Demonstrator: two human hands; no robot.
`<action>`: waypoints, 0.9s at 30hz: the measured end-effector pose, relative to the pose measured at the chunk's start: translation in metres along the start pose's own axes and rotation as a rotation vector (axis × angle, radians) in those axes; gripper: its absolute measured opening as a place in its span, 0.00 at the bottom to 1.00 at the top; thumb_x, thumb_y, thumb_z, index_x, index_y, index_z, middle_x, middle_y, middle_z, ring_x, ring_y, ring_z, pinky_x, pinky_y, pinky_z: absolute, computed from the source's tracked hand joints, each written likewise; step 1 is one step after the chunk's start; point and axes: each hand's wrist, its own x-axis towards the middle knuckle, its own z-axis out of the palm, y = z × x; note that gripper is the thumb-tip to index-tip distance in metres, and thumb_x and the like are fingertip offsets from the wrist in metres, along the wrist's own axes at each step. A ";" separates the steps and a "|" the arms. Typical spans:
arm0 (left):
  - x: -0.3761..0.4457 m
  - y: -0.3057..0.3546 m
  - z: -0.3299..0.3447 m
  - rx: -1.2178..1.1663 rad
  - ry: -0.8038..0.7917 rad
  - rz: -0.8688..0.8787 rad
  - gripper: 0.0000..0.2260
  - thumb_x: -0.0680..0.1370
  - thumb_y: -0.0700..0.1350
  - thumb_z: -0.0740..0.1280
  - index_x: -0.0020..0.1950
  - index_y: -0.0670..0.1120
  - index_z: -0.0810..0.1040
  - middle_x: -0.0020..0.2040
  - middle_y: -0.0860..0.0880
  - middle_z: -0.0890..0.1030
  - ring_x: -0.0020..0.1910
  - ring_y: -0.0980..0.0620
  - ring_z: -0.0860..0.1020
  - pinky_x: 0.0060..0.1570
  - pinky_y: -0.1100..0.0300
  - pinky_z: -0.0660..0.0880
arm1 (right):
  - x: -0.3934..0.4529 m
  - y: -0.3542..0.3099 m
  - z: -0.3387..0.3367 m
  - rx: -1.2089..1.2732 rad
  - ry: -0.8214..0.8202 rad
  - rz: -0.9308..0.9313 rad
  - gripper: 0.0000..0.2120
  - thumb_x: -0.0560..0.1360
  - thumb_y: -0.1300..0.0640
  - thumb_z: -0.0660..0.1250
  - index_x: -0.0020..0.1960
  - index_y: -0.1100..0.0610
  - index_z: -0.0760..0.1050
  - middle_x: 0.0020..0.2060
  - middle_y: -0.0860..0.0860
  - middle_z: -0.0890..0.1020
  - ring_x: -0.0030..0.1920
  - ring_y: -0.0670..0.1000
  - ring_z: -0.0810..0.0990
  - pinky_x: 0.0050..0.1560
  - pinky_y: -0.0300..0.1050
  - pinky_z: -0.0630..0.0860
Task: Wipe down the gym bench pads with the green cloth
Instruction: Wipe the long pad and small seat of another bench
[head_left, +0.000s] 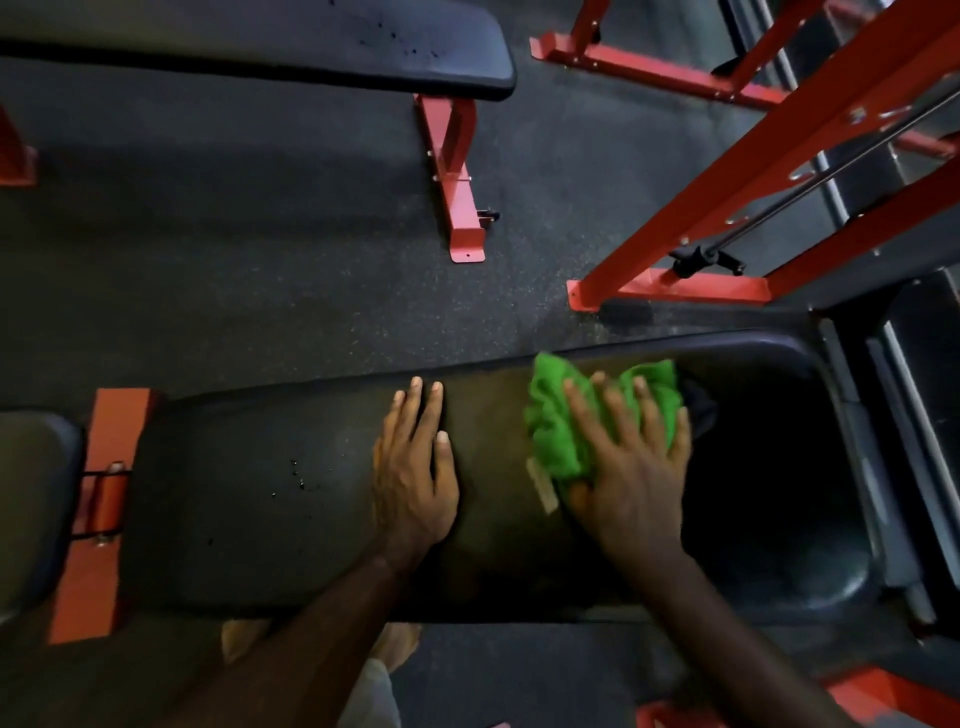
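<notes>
A long black bench pad (249, 467) runs left to right across the lower half of the view. On its right part lies the crumpled green cloth (556, 415), and my right hand (631, 457) presses it down with fingers spread flat over it. My left hand (415, 467) rests flat on the bare pad just left of the cloth, fingers straight and pointing away from me. A smaller black seat pad (31, 499) sits at the far left, beyond a gap with a red bracket (111, 467).
A second black bench (311, 47) on a red leg (452, 171) stands across the dark rubber floor. A red rack frame (753, 171) with a steel rod rises at the right. My feet show below the pad's near edge.
</notes>
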 end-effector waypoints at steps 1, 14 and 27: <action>0.000 0.000 0.000 0.000 -0.004 -0.004 0.24 0.84 0.47 0.55 0.82 0.51 0.64 0.84 0.53 0.59 0.83 0.54 0.54 0.76 0.49 0.60 | 0.019 -0.005 0.002 0.011 0.018 0.108 0.41 0.68 0.38 0.66 0.80 0.44 0.66 0.77 0.53 0.70 0.79 0.64 0.63 0.75 0.75 0.54; 0.001 0.000 0.001 -0.019 0.001 0.004 0.24 0.85 0.46 0.55 0.82 0.48 0.64 0.84 0.52 0.59 0.83 0.53 0.53 0.78 0.43 0.60 | 0.017 -0.010 0.008 0.014 0.031 0.087 0.43 0.67 0.38 0.71 0.80 0.44 0.65 0.76 0.53 0.71 0.78 0.63 0.64 0.76 0.74 0.53; -0.002 -0.035 -0.027 -0.123 0.087 -0.069 0.24 0.83 0.45 0.60 0.80 0.47 0.67 0.82 0.50 0.63 0.82 0.52 0.57 0.81 0.44 0.55 | 0.027 -0.040 0.021 0.018 -0.019 -0.066 0.45 0.65 0.43 0.77 0.80 0.45 0.66 0.73 0.54 0.74 0.76 0.62 0.67 0.76 0.73 0.56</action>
